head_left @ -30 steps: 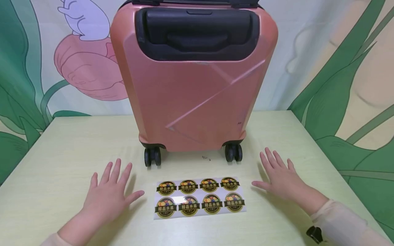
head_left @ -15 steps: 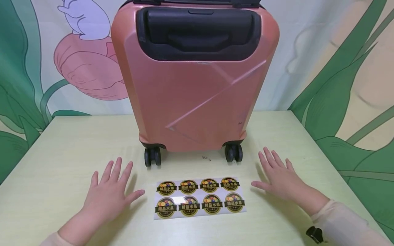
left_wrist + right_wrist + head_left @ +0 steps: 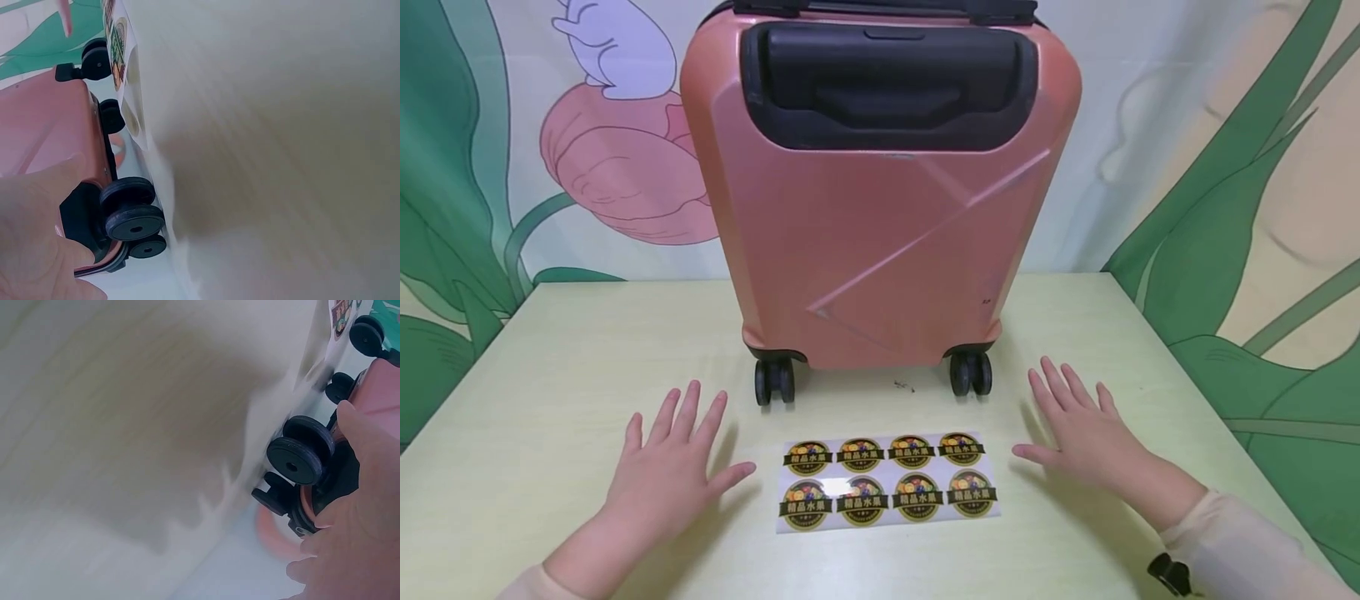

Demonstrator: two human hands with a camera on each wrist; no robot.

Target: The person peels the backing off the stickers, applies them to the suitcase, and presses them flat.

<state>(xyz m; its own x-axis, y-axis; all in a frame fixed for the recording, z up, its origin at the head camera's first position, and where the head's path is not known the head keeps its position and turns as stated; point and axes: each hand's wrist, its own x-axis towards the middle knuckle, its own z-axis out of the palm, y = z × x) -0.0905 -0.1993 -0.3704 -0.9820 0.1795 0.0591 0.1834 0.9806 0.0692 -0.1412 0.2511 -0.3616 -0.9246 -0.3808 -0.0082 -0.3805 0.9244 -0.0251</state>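
My left hand, fingers spread, is held over the table to the left of a sticker sheet. To the sheet's right, my right hand is likewise spread, palm down, with nothing in it. Both cast shadows on the tabletop. The sheet is white with two rows of round black-and-gold fruit stickers and lies flat. Behind it stands a pink suitcase upright on black wheels, with a black handle recess near its top. In the left wrist view the suitcase appears sideways beyond the hand.
The pale wooden table carries the suitcase and the sheet. A cartoon-printed backdrop hangs behind the table and along its right side. A black clip-like piece sits by the right sleeve.
The head view has shifted very slightly, so the suitcase and backdrop sit a little further right. Both hands keep their spread pose, the left marginally further up and right in the picture.
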